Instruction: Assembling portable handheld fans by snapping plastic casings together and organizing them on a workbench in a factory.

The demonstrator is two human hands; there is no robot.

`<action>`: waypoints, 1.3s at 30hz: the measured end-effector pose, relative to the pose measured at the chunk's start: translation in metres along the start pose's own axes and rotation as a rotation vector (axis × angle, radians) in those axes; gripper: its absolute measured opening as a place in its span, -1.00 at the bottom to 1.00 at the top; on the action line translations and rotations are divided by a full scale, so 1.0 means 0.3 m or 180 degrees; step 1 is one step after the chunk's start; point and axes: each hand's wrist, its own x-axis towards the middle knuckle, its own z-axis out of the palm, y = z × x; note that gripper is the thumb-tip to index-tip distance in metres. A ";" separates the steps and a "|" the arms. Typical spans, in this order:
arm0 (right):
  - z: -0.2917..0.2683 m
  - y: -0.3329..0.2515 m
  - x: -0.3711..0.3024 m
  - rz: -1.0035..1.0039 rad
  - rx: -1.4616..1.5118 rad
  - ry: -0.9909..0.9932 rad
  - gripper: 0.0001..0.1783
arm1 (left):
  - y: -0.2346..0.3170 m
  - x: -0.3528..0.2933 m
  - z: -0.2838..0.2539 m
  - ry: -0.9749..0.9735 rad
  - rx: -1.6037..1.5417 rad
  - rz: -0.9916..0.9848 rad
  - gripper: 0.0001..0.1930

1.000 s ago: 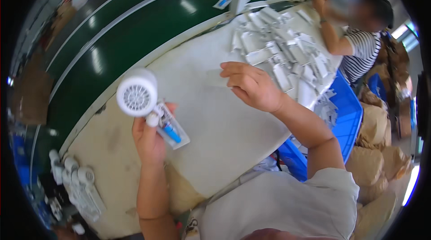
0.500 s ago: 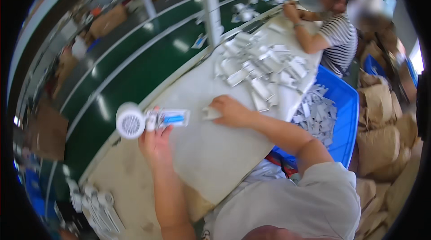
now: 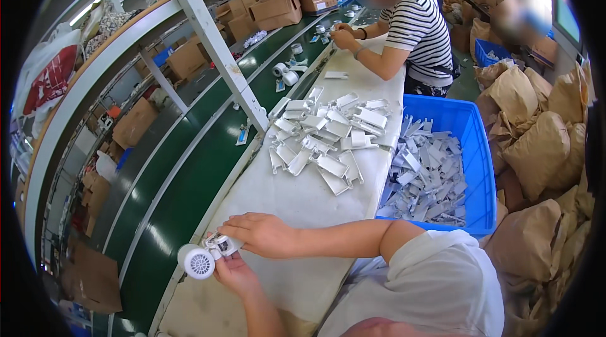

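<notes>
Near the table's front left, my left hand (image 3: pixel 236 274) is closed around a white plastic device with a round slotted end (image 3: pixel 199 263). A short white section (image 3: pixel 223 246) with a dark opening sticks out beside the round end. My right hand (image 3: pixel 260 233) lies over this section from above, its fingers bent together against it. Whatever is under the right palm is hidden. Farther up the table lies a loose pile of white plastic trough-shaped covers (image 3: pixel 329 129).
A blue crate (image 3: pixel 483 166) of similar pale plastic pieces stands right of the table (image 3: pixel 252 195). On the left runs a green conveyor (image 3: pixel 189 195), with a white post (image 3: pixel 218 47) at the table edge. Across the table a person in a striped shirt (image 3: pixel 421 31) works. Brown sacks (image 3: pixel 540 147) are stacked at right.
My right hand has moved left from the tabletop, where it held a small white piece, onto the device in my left hand. The blue strip on the device no longer shows. The view has tilted up.
</notes>
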 end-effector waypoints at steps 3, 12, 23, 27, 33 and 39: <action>-0.003 0.009 0.008 -0.0045 -0.0006 -0.0082 -0.34 | 0.011 -0.010 0.019 0.0077 0.0157 0.0211 -0.61; 0.016 -0.020 0.032 -0.0435 -0.0144 0.0187 -0.35 | 0.005 0.020 -0.038 0.0086 0.0107 0.0321 -0.63; -0.023 -0.015 0.096 -0.0045 0.0539 -0.0174 -0.50 | 0.121 0.051 -0.036 -0.0002 0.0030 0.0559 -0.63; -0.042 -0.052 0.120 0.1176 0.2390 -0.1494 -0.51 | 0.154 0.052 -0.082 -0.0413 0.0127 0.0795 -0.60; 0.014 -0.049 0.133 -0.0270 0.2083 -0.0242 -0.63 | 0.219 0.025 -0.067 -0.0931 -0.0595 0.0502 -0.57; 0.161 0.058 0.055 0.0772 0.1530 -0.2149 -0.69 | 0.187 0.104 -0.194 0.0013 0.1128 -0.0329 -0.68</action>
